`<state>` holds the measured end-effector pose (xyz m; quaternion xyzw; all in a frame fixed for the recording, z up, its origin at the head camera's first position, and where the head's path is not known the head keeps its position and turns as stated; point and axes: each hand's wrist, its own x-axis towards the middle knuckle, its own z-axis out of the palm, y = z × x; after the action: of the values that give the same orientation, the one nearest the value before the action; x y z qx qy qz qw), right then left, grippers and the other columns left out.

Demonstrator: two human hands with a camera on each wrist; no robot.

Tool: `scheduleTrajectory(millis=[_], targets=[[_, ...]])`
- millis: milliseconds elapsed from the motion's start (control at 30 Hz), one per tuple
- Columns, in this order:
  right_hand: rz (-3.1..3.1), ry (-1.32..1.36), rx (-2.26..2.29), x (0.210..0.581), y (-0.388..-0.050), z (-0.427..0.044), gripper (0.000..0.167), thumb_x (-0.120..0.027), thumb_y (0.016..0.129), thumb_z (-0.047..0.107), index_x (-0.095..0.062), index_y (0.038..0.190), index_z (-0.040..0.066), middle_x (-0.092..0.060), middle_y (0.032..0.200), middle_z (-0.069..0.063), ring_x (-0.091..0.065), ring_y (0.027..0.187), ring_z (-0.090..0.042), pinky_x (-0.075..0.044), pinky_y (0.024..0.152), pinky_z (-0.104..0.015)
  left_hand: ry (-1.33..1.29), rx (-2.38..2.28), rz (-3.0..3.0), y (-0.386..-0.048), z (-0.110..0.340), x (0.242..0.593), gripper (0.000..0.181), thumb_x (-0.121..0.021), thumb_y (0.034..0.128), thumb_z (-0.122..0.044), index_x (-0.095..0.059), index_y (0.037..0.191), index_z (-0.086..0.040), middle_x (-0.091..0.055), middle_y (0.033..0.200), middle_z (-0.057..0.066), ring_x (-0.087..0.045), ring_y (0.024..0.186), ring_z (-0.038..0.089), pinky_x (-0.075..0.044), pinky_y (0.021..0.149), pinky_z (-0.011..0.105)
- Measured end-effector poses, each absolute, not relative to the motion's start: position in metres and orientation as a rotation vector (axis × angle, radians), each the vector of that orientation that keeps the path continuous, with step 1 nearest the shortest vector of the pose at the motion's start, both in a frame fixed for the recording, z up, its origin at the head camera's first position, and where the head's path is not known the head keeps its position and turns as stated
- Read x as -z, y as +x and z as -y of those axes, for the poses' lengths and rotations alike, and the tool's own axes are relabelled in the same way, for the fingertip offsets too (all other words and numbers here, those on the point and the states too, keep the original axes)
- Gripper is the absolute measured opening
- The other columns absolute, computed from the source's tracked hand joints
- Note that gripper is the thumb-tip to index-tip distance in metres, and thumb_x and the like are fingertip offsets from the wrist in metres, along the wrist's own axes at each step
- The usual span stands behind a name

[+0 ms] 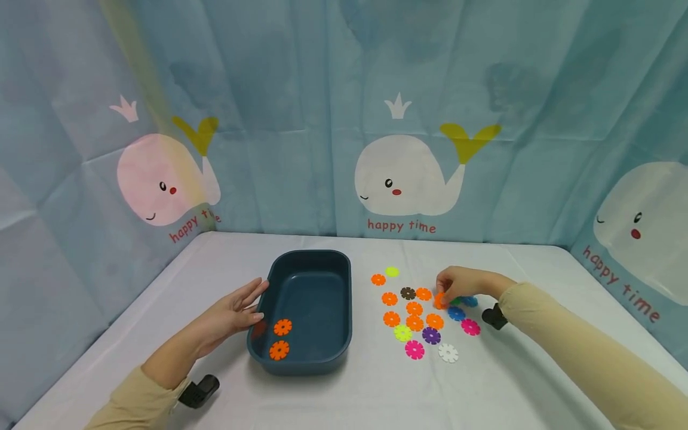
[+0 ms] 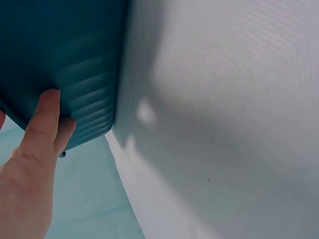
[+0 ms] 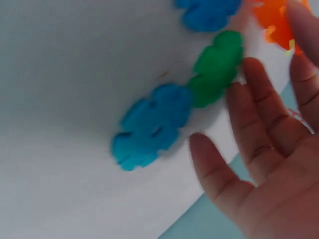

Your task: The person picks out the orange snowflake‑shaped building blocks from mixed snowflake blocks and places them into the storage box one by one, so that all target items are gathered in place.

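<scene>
The left hand point(image 1: 233, 313) touches the left rim of a dark blue bin point(image 1: 338, 358), its fingers fairly straight; in the left wrist view the fingers of that hand point(image 2: 37, 149) lie against the ribbed outer side of the bin point(image 2: 84, 74). Two orange discs point(image 1: 282, 326) lie inside the bin. At the right, the right hand point(image 1: 463, 283) pinches an orange notched disc point(image 1: 441, 300). In the right wrist view the thumb and a finger of the right hand point(image 3: 269, 144) hold the orange disc point(image 3: 279, 22), beside a green disc point(image 3: 218, 69) and blue ones point(image 3: 154, 127).
Right of the bin, several orange discs point(image 1: 414, 323) lie spread on the white table point(image 1: 376, 394), among yellow-green, brown, purple, white point(image 1: 448, 353) and pink discs point(image 1: 414, 350). A whale-printed curtain point(image 1: 301, 173) hangs behind the table.
</scene>
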<state>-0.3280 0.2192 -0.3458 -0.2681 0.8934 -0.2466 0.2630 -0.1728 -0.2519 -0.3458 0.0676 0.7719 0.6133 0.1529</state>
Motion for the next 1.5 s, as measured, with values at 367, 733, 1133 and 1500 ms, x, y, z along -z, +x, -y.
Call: scheduleTrajectory(millis=[367,733,1133,1500], targets=[[-2.46,-0.679,0.712,0.325,-0.315,-0.214,0.012,-0.067,0.088,0.009,-0.06,0.079,0.005,-0.06,0.075,-0.003,-0.055,0.076,-0.023,-0.047,0.075,-0.037,0.181,-1.773,-2.226,-0.172,0.251,0.347,0.084,-0.056,0.0967,-0.004,0.005,0.155,-0.003,-0.003,0.161,0.015,-0.002,0.142,0.051,-0.019,0.111,0.062],[-2.368,-0.56,1.0,0.295,-0.305,-0.197,0.012,-0.059,0.093,0.01,-0.063,0.092,-0.001,-0.073,0.088,-0.011,-0.071,0.088,-0.026,-0.051,0.088,-0.048,0.176,-1.776,-2.228,-0.172,0.251,0.348,0.084,-0.057,0.0966,-0.005,0.004,0.155,-0.003,-0.005,0.161,0.014,-0.003,0.142,0.051,-0.02,0.11,0.062],[-2.124,-0.522,1.298,0.275,-0.3,-0.166,0.027,-0.056,0.093,0.007,-0.06,0.114,-0.011,-0.073,0.092,-0.014,-0.071,0.092,-0.027,-0.048,0.094,-0.051,0.181,-1.778,-2.227,-0.173,0.25,0.344,0.084,-0.056,0.0964,-0.004,0.004,0.155,-0.002,-0.004,0.161,0.014,-0.001,0.142,0.051,-0.02,0.111,0.061],[-1.994,-0.443,1.486,0.278,-0.3,-0.123,0.035,-0.054,0.097,0.007,-0.052,0.125,-0.014,-0.072,0.097,-0.015,-0.072,0.088,-0.021,-0.053,0.087,-0.04,0.188,-1.8,-2.208,-0.17,0.25,0.347,0.084,-0.056,0.0965,-0.003,0.004,0.155,-0.003,-0.004,0.161,0.014,0.0,0.142,0.051,-0.02,0.111,0.061]])
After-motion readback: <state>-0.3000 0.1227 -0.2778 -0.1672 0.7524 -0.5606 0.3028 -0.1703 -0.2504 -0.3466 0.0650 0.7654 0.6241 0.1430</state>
